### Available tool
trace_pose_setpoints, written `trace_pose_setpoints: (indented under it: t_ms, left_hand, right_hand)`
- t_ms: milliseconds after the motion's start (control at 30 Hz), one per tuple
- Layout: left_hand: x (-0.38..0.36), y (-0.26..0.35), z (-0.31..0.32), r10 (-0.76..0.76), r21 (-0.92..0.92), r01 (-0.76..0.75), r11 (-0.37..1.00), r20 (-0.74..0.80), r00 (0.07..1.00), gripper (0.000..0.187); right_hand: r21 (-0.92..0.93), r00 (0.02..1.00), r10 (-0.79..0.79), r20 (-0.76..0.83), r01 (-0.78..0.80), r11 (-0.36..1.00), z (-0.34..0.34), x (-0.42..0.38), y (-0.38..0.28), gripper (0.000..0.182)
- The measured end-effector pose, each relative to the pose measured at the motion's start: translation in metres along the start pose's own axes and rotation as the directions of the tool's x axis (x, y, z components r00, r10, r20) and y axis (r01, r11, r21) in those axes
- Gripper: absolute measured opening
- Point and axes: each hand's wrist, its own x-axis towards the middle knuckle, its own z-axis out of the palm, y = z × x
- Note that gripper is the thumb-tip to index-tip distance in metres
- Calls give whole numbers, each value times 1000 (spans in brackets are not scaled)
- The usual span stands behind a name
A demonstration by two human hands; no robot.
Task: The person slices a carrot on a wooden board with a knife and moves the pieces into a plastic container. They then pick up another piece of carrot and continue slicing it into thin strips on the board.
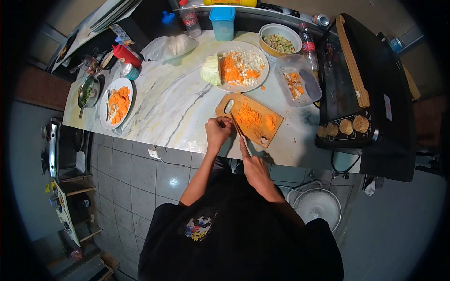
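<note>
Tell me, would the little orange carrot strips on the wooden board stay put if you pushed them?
Probably not. The carrot strips lie in a loose pile, so they would likely scatter. They look thin and light. The cutting board is flat and rimless, so some may slide off.

Both bare forearms reach forward from the dark-sleeved torso at the bottom of the view and converge ahead of the chest. The left hand (pixel 218 131) is curled into a loose fist, knuckles up, fingertips tucked down and pinched together, its wrist bent slightly inward toward the other hand. The right hand (pixel 254 169) lies lower and nearer the body, its index finger stretched straight forward while the remaining fingers fold under the palm in a closed grip. The two hands sit near each other without touching.
</note>
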Motion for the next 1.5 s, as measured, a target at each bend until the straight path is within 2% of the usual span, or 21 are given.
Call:
trace_pose_setpoints:
  t_ms: [200, 267, 600, 700, 767, 967, 1100, 1267, 1400, 1500]
  left_hand:
    - [1, -1, -2, 19, -3, -19, 1000, -2, 1000, 17]
    - [2, -2, -3, -19, 6, 19, 1000, 12, 1000, 18]
    - [1, 6, -1, -20, 69, 19, 997, 9, 1000, 20]
    - [1, 4, 1, 7, 55, -7, 998, -5, 1000, 21]
    - [1, 8, -1, -54, -3, 54, 999, 11, 999, 19]
    - [-1, 14, -3, -95, -49, 97, 994, 49, 994, 15]
    - [1, 8, -1, -92, -59, 94, 994, 50, 995, 18]
    - [3, -6, 5, -54, -178, 69, 982, 88, 995, 16]
    - [0, 0, 3, -41, -183, 56, 982, 85, 995, 17]
    - [-1, 7, -1, -39, -108, 47, 993, 77, 996, 18]
  right_hand:
    - [-3, 995, 9, -96, -9, 1000, 21, -14, 16, 96]
    - [17, 994, 7, -106, -5, 1000, 22, -10, 21, 96]
    - [89, 987, -25, -157, 39, 995, 27, -1, 30, 96]
    - [101, 984, -44, -174, 62, 993, 30, 2, 34, 96]
    - [101, 984, -35, -173, 53, 993, 29, 3, 36, 97]
    - [134, 985, -15, -171, 38, 990, 23, 1, 34, 95]
    - [173, 983, -25, -181, 57, 983, 19, 0, 30, 93]
    - [198, 985, -50, -167, 83, 977, 11, -6, 25, 91]
    - [247, 986, -43, -164, 83, 966, 15, -10, 24, 89]
    - [268, 982, -57, -181, 105, 958, 20, -11, 26, 89]
